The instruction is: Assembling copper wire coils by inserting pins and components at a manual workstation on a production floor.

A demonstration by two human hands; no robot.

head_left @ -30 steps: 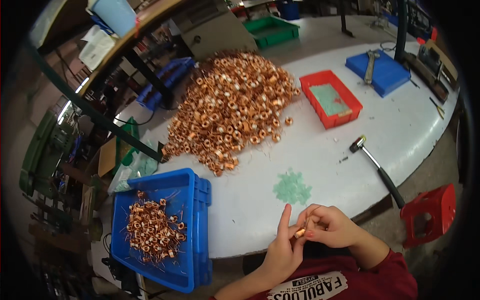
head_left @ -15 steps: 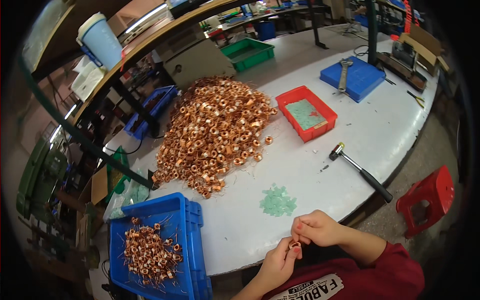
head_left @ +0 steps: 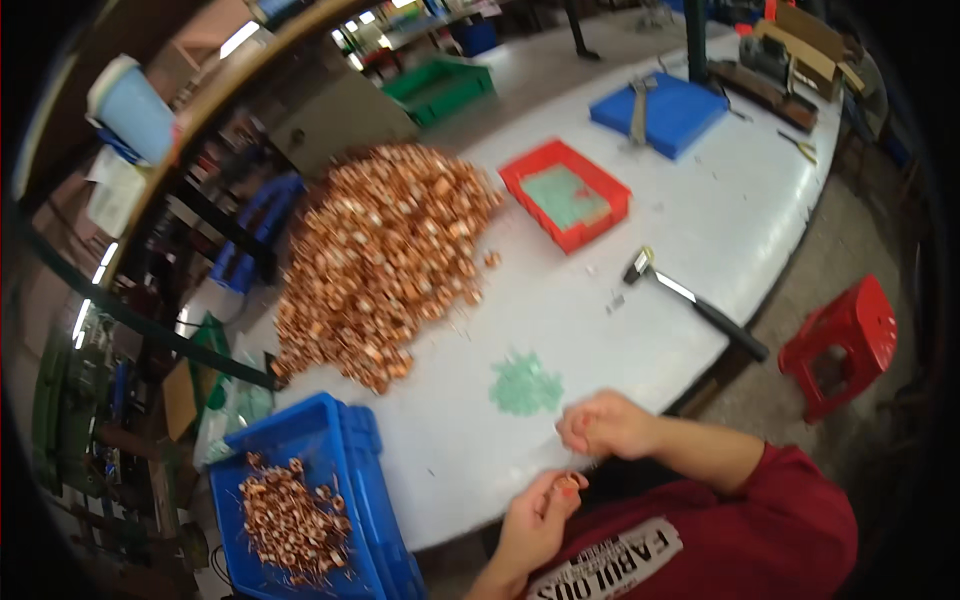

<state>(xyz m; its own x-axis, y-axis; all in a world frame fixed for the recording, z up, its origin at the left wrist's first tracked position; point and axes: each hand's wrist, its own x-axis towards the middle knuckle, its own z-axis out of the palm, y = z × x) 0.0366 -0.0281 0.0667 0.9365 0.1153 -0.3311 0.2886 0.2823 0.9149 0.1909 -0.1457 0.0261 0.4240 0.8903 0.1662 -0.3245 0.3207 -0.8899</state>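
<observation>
My left hand (head_left: 532, 522) is closed at the table's near edge, with a small copper wire coil (head_left: 567, 482) between thumb and forefinger. Just beyond it, to the right, my right hand (head_left: 612, 425) is curled with fingertips pressed together; whatever they may hold is too small and blurred to name. The two hands are apart. Thin pale green pieces (head_left: 525, 386) lie in a small heap on the white table (head_left: 440, 450), beyond my hands. A big mound of copper coils (head_left: 385, 260) rises farther back at left. More coils (head_left: 290, 520) lie in a blue crate (head_left: 360, 455) at near left.
A red tray (head_left: 592, 234) holds more green pieces. Right of it are a hammer (head_left: 700, 308) and a blue slab (head_left: 675, 115) with an adjustable wrench (head_left: 638, 112) on it. A red stool (head_left: 850, 345) stands off the table's right edge. A shelf post (head_left: 150, 325) slants at left.
My hands have drawn apart: they were together at the coil, which now stays in my left hand alone. The whole view has shifted, and is blurred by motion.
</observation>
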